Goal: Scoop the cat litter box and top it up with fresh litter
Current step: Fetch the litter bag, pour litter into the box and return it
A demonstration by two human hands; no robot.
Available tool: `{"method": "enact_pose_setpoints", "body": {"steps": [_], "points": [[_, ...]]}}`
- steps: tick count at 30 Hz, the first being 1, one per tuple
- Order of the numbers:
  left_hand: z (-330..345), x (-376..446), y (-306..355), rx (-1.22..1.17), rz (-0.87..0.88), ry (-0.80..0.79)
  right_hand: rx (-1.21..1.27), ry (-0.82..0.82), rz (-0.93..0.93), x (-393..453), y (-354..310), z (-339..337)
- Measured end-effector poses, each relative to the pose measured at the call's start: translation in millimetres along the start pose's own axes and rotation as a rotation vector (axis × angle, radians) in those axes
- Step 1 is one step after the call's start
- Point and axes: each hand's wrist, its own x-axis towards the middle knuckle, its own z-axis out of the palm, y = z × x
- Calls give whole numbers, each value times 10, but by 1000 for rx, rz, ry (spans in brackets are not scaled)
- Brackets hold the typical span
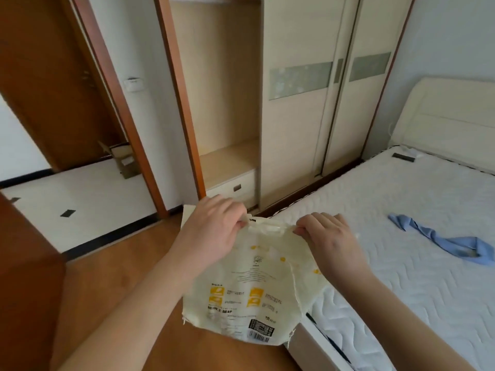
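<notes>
head view is showing the left hand (211, 231) and right hand (328, 238) pinching the top edge of a cream printed plastic litter bag (254, 287), hanging above the wooden floor (112, 279) beside the white mattress (401, 236); it is looking soft, probably quite light, best held at this top strip.

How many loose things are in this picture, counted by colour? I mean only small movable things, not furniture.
Cream: 1, the litter bag, held at its top by the left hand and right hand
Blue: 1, the cloth on the mattress
Brown: 1, the cardboard box
Total: 3
</notes>
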Motion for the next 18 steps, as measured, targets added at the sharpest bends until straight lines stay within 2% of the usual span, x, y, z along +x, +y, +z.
{"method": "enact_pose_setpoints", "body": {"steps": [10,18], "points": [[253,167,-656,208,-252,-73,42,62,-248,848,207,868],[490,418,-1465,234,-343,-56,30,89,-316,1501,139,1556]]}}
